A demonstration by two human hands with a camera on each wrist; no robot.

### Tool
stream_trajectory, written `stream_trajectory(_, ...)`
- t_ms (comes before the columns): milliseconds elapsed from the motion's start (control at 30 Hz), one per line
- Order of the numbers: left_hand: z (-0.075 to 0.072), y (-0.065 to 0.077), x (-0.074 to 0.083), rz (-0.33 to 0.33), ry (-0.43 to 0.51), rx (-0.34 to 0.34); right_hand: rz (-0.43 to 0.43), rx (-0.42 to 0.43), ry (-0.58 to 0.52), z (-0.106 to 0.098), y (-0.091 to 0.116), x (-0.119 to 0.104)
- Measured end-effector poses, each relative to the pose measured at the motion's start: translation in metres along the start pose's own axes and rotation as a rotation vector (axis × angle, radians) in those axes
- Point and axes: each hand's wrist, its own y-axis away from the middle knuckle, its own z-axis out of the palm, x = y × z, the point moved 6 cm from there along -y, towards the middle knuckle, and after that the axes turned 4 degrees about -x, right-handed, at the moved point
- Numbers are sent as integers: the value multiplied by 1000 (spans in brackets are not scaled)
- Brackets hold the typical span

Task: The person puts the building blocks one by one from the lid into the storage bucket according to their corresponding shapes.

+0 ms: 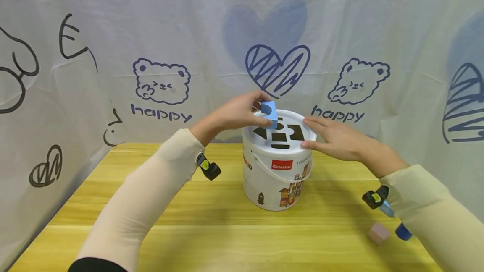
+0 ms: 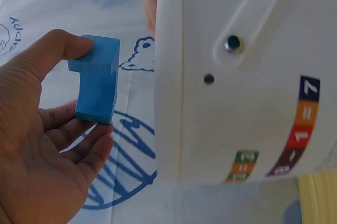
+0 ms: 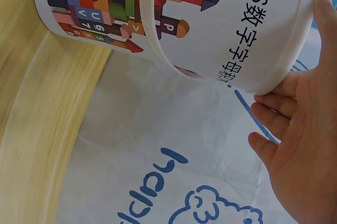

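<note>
Sleeves, pale cream, come in from the near edge, the left one (image 1: 147, 200) above a black band (image 1: 96, 265), the right one (image 1: 427, 217) crossing the corner where loose pieces lie. Beside the right sleeve, on the striped yellow wooden table (image 1: 181, 234), sit a pink block (image 1: 378, 233) and, just next to it, a dark blue piece (image 1: 403, 232) whose edge the sleeve covers. Slightly farther, a light blue piece (image 1: 387, 209) is mostly hidden by the sleeve and a black wrist camera (image 1: 375, 197).

Well beyond them stands a white printed bucket (image 1: 251, 184), upright, its handle (image 1: 277, 175) hanging across the front. The right hand (image 1: 338, 137) rests on the right of the lid (image 1: 296, 116), fingers nearly straight, thumb apart from them. The left hand (image 1: 238, 110) pinches a notched blue block (image 1: 274, 117) between thumb and fingers, above the lid's left part; the left wrist view shows a gap between block and lid. From the head, the block hides some of the cut-out holes.

Behind everything hangs a pale cloth (image 1: 215, 7) with hearts, bears and "happy".
</note>
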Motion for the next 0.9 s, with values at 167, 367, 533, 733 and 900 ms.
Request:
stream_trajectory(167, 11, -17, 5, 0, 8, -24, -4, -1, -3, -1, 0, 0)
stream_trajectory(367, 28, -33, 6, -8, 47, -70, 4, -9, 2, -1, 0, 0)
stream_trajectory(533, 38, -43, 9, -2, 65, -98, 7, -21, 9, 0, 0, -1)
stream_trajectory(733, 50, -53, 10, -29, 17, -146, -7, -3, 7, -1, 0, -1)
stream_trajectory(900, 60, -60, 8, -33, -27, -159, -13, -18, 7, 0, 1, -1)
